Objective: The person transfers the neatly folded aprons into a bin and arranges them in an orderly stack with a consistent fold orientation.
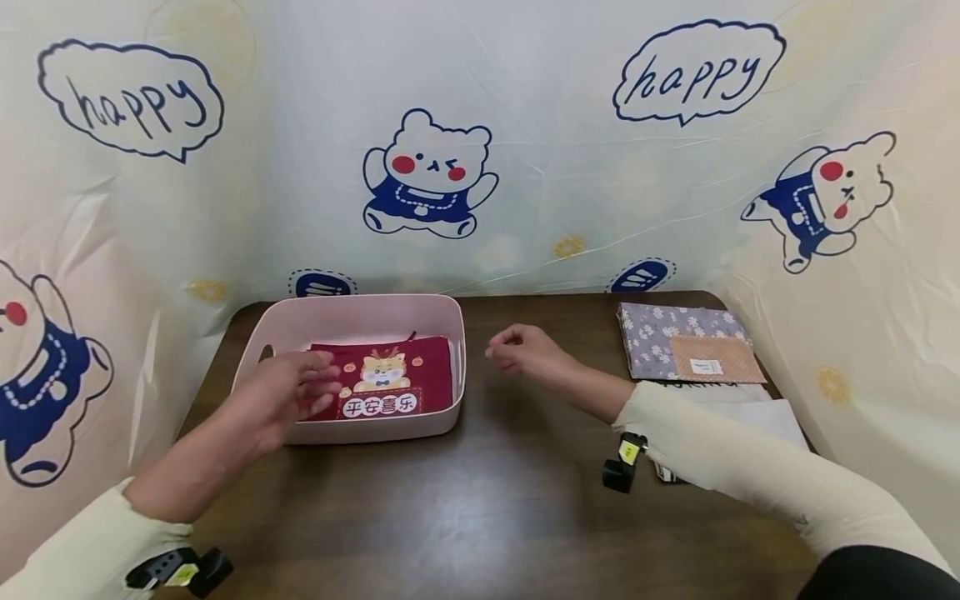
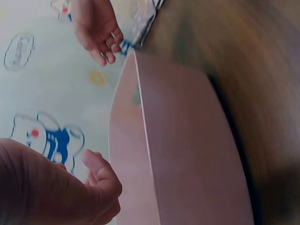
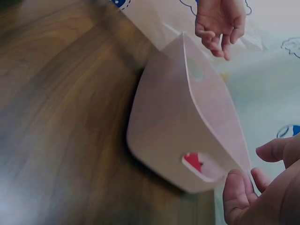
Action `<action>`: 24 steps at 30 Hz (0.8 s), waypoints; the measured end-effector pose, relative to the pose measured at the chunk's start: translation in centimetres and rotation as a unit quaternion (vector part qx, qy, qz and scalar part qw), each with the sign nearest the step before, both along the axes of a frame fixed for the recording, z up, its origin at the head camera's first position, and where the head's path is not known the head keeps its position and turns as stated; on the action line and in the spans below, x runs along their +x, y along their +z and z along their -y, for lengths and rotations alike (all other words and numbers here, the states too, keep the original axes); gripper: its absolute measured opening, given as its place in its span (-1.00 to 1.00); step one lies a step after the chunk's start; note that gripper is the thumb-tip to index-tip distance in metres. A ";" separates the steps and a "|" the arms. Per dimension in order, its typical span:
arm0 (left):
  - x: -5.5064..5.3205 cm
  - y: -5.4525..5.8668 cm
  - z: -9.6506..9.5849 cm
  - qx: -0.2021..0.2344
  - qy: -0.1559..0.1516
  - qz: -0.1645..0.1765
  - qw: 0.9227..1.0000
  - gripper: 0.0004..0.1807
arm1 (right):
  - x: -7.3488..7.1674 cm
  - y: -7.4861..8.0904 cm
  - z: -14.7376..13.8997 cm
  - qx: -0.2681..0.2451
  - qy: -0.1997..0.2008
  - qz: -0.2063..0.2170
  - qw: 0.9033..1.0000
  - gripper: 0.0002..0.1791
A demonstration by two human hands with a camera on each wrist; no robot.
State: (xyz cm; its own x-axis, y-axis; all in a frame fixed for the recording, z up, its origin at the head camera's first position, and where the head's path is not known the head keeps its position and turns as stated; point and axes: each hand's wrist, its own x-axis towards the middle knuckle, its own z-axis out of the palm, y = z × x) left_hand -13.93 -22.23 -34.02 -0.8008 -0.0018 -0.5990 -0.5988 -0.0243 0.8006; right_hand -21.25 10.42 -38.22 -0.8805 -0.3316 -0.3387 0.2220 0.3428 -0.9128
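Head view: on a dark brown wooden desk [image 1: 465, 517], an open pale-pink plastic basket [image 1: 375, 431] with rounded corners contains a flat, dark-red rectangular pouch [image 1: 386, 375] printed with a cartoon animal and white characters. The left hand [image 1: 285, 396] is over the basket's left part, its grip relaxed, fingers apart; the right hand [image 1: 528, 357] hovers just beyond the right end, its grip loosely curled and bare. At far right, a purple floral fabric pouch [image 1: 652, 337] lies by flat white items [image 1: 768, 415]. Left wrist view: the basket's smooth outer wall, the left hand near its rim. Right wrist view: the right hand overlaps the rim near an oval handle hole [image 3: 204, 168], red showing through.
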 end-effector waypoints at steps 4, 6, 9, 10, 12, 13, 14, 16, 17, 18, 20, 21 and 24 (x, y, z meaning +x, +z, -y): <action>0.1 0.1 -2.9 -0.005 -0.022 -0.010 1.000 -0.58 | 0.7 0.0 -3.1 0.009 -0.006 -0.003 1.000 -0.70; 0.1 0.2 -4.4 -0.012 -0.033 -0.014 0.999 -0.49 | 1.1 0.1 -4.6 0.014 -0.013 -0.009 1.000 -0.69; 0.0 0.0 -6.5 -0.020 -0.050 -0.023 0.998 -0.43 | 1.7 0.1 -6.7 0.017 -0.029 -0.019 0.999 -0.69; -0.1 -0.1 -7.2 -0.020 -0.054 -0.026 0.998 -0.44 | 1.9 0.0 -7.3 0.019 -0.033 -0.021 0.999 -0.69; -0.3 -0.2 -8.6 -0.017 -0.055 -0.034 0.998 -0.46 | 2.4 0.0 -8.7 0.025 -0.041 -0.023 0.999 -0.69; -0.4 -0.3 -9.3 -0.017 -0.056 -0.037 0.998 -0.47 | 2.7 0.0 -9.4 0.027 -0.043 -0.023 0.998 -0.69; -0.5 -0.4 -10.0 -0.017 -0.058 -0.041 0.997 -0.49 | 3.0 0.0 -10.1 0.031 -0.044 -0.022 0.998 -0.68; -0.8 -0.6 -11.7 -0.013 -0.058 -0.047 0.997 -0.52 | 3.6 -0.1 -11.6 0.049 -0.048 -0.018 0.997 -0.67; -0.9 -0.7 -12.5 -0.010 -0.060 -0.049 0.997 -0.54 | 4.0 -0.1 -12.3 0.057 -0.051 -0.014 0.997 -0.66; -1.0 -0.8 -13.3 -0.008 -0.064 -0.052 0.997 -0.56 | 4.3 -0.1 -13.0 0.063 -0.053 -0.012 0.997 -0.66; -1.3 -1.1 -14.9 -0.004 -0.072 -0.060 0.996 -0.61 | 5.0 -0.2 -14.6 0.069 -0.062 -0.009 0.996 -0.65; -1.4 -1.2 -15.7 -0.003 -0.076 -0.063 0.995 -0.64 | 5.3 -0.2 -15.4 0.069 -0.068 -0.008 0.995 -0.65; -1.5 -1.6 -18.0 -0.003 -0.085 -0.076 0.993 -0.69 | 6.2 -0.5 -17.7 0.066 -0.090 -0.006 0.994 -0.66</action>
State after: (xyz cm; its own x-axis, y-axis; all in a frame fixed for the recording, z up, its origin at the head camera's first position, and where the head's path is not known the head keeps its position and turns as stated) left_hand -15.45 -4.26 -35.61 -0.8711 0.1380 -0.4714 -0.4659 0.0720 0.8819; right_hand -15.08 28.07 -38.76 -0.9256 -0.1217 -0.3585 0.2804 0.4159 -0.8651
